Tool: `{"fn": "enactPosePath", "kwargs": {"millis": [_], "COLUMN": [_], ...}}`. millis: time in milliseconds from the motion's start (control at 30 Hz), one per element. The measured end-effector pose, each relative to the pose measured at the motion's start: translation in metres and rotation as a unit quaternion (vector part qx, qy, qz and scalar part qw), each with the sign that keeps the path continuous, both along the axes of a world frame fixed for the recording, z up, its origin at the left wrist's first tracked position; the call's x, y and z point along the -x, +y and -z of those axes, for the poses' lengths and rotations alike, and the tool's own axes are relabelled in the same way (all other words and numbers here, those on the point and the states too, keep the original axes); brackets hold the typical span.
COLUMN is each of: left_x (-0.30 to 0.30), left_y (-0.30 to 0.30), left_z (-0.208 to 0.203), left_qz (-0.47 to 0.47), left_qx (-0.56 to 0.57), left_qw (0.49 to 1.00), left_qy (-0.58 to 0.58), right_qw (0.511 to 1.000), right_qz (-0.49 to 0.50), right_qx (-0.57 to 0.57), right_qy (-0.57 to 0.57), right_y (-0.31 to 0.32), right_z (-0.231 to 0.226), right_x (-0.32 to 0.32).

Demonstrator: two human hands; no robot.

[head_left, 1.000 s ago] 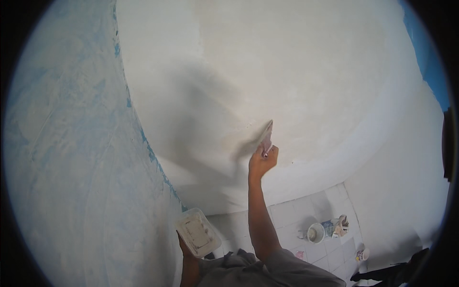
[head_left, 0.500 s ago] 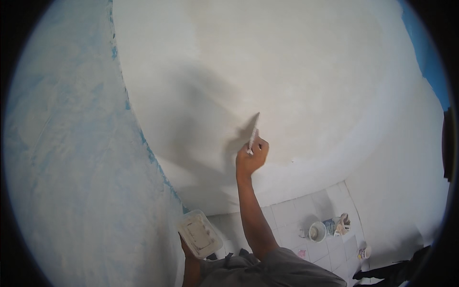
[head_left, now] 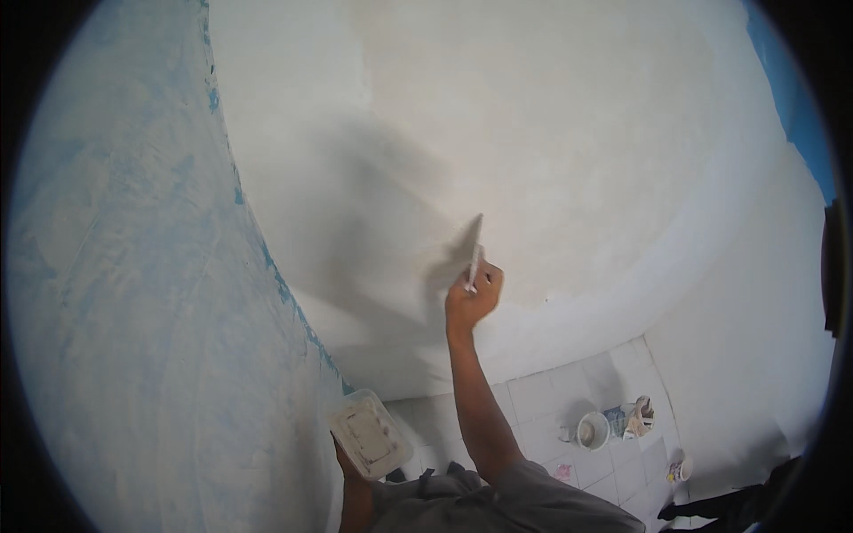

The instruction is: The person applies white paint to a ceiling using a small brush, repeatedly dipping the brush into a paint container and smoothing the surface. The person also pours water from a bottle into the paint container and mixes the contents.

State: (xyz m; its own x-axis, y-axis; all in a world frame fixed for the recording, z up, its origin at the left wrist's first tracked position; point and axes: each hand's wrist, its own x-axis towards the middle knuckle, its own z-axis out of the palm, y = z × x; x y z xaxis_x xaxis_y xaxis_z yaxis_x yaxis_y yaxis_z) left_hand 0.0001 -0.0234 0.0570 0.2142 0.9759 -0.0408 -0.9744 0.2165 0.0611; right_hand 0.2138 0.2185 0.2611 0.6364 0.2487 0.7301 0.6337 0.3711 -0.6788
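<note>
My right hand [head_left: 474, 295] is raised to the white wall [head_left: 586, 169] in front of me, its fingers closed around a putty knife [head_left: 477, 247] smeared with white. The blade shows nearly edge-on and points up, close to or against the wall; which of these I cannot tell. Low on the left, my left hand [head_left: 347, 465] holds a rectangular clear plastic tub [head_left: 402, 433] from its left side. A pale, pasty layer coats the tub's inside. Most of the left fingers are hidden under and behind it.
At left stands a wall [head_left: 133, 266] with whitish coating over blue, its corner edged in blue flecks. On the tiled floor [head_left: 533, 391] are a white bucket [head_left: 592, 431], a crumpled bag [head_left: 638, 417] and a small tub [head_left: 681, 468]. Dark shapes [head_left: 746, 499] lie at the lower right.
My right hand and the putty knife have shifted slightly down and to the right along the wall. The left hand and tub stay nearly in place.
</note>
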Motion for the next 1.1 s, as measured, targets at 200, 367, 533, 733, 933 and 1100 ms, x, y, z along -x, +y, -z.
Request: {"fn": "enactPosePath", "kwargs": {"millis": [200, 367, 533, 733, 933, 1100], "left_x": [0.008, 0.006, 0.003, 0.002, 0.013, -0.007], "left_y": [0.008, 0.006, -0.001, -0.002, -0.002, -0.035], "left_z": [0.028, 0.003, 0.007, -0.011, -0.019, -0.052], "left_qz": [0.018, 0.026, 0.016, -0.010, -0.037, -0.054], "left_qx": [0.020, 0.003, -0.020, 0.065, 0.000, 0.035], "left_qw": [0.998, 0.998, 0.998, 0.994, 0.998, 0.994], "left_qy": [-0.059, 0.054, -0.066, -0.090, 0.054, 0.090], "right_qw": [0.985, 0.990, 0.998, 0.970, 0.989, 0.996], "right_qz": [-0.094, -0.093, -0.003, -0.145, -0.099, -0.046], "right_qx": [0.072, 0.099, 0.050, 0.134, 0.103, 0.069], "right_qy": [-0.129, -0.043, -0.034, -0.142, -0.031, 0.026], "right_y": [-0.008, -0.005, 0.010, -0.010, -0.009, -0.009], "right_z": [0.012, 0.042, 0.017, 0.026, 0.054, -0.001], "right_x": [0.080, 0.020, -0.006, 0.072, 0.014, -0.009]}}
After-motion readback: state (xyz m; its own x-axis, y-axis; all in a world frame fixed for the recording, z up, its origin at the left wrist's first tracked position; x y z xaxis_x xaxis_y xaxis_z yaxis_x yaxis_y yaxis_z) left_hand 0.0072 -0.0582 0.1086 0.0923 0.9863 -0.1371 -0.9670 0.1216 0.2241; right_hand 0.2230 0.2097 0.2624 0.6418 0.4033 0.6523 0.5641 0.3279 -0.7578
